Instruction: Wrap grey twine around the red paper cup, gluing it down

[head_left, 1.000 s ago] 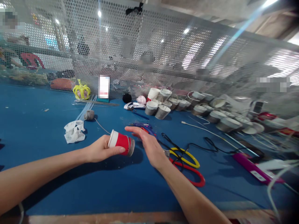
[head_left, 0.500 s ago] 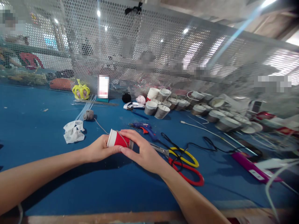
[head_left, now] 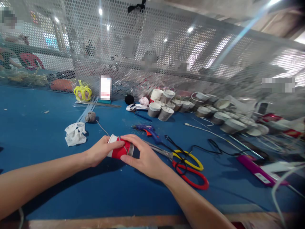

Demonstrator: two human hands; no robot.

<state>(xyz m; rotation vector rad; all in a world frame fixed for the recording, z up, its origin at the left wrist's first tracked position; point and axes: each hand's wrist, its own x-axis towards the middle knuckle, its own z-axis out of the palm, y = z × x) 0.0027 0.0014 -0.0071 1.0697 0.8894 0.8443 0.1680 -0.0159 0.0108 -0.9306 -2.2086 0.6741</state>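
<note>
A red and white paper cup (head_left: 116,152) lies on its side in the air between my two hands. My left hand (head_left: 101,151) closes round the white rim end, with its thumb stretched along the cup's side. Round the base end my right hand (head_left: 140,152) is closed, fingers over the top and thumb below. Grey yarn (head_left: 102,128) crosses the red side and runs back to a small grey yarn ball (head_left: 90,117) on the table. Some grey yarn is wound near the base. Fingers behind the cup are hidden.
Scissors (head_left: 188,160) with yellow and red handles lie right of my hands, a black cord over them. Behind is a blue glue gun (head_left: 149,129). Several yarn-wrapped cups (head_left: 166,113) stand at the back, before a perforated metal screen (head_left: 133,70). A purple power strip (head_left: 256,171) lies right.
My left thumb has moved up and right onto the cup's red side, over the yarn. The cup has tilted and shifted slightly left. The yarn ball and tools stay put.
</note>
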